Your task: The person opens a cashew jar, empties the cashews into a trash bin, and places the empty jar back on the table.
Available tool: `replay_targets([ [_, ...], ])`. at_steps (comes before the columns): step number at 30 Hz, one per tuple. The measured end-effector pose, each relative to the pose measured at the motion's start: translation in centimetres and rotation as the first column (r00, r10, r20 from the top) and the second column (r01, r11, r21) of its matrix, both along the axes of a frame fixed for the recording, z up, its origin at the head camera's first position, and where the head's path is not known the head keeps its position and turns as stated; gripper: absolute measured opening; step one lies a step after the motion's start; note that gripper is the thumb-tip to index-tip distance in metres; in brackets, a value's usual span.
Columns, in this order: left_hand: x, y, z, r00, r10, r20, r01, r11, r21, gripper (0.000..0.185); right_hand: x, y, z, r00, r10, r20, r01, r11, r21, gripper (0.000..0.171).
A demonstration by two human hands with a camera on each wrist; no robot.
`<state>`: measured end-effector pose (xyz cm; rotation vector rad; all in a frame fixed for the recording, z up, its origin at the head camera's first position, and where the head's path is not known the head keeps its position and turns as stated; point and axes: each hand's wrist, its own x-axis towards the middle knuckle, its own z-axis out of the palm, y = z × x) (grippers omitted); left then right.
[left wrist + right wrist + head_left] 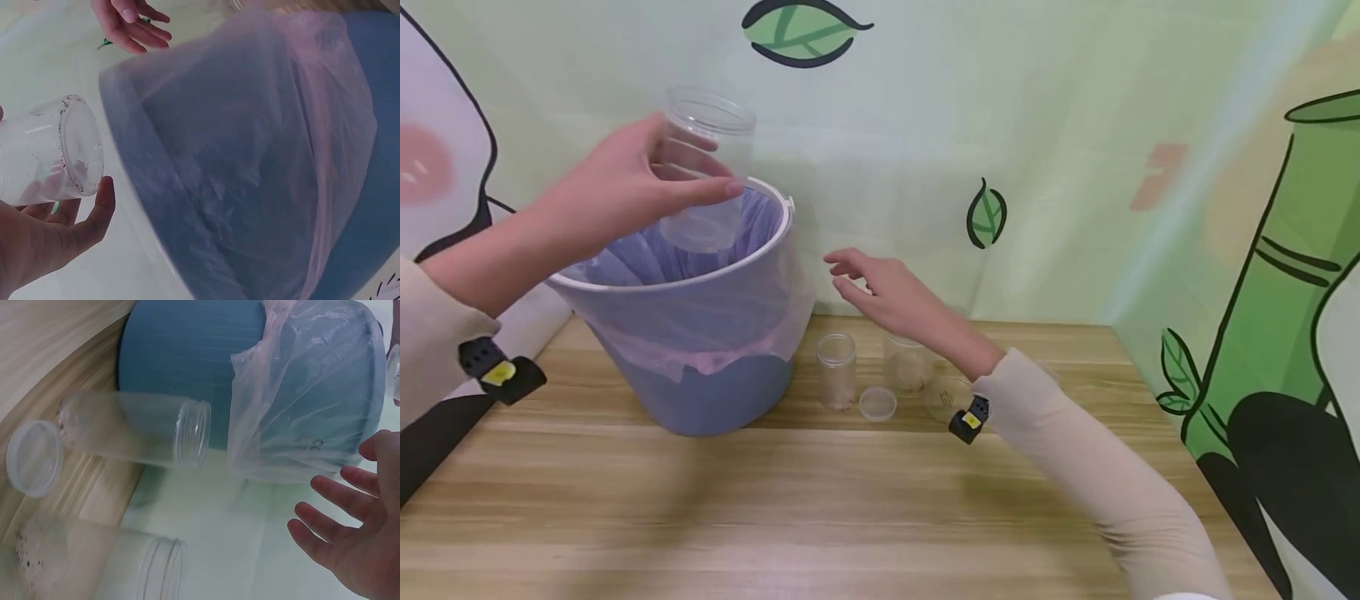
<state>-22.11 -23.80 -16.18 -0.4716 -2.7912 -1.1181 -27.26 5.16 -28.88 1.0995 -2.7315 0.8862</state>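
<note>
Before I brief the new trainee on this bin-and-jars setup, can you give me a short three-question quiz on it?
1. True or false: the left hand holds a clear jar above the blue bin.
2. What does the right hand hold?
A) a lid
B) a jar
C) nothing
3. Fill in: the loose round lid lies on the ____, beside the slim jar.

Key
1. True. The jar hangs over the bin's bag-lined opening.
2. C. The fingers are spread in the air above the wide jar.
3. table.
</note>
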Motion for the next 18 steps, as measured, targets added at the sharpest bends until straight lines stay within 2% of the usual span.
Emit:
replay_targets([
  [11,0.7,2.5,0.0,0.998,-0.058,-0.008,0.059,0.991,0.116,0.068,0.4,3.8,0.1,0.997,-0.037,-0.070,0.042,0.997,0.066,0.043],
  [18,1.1,4.1,-0.2,0.996,-0.090,-0.027,0.093,0.989,0.112,0.067,0.9,6.0,0.1,0.993,-0.115,-0.039,0.118,0.991,0.071,0.045],
])
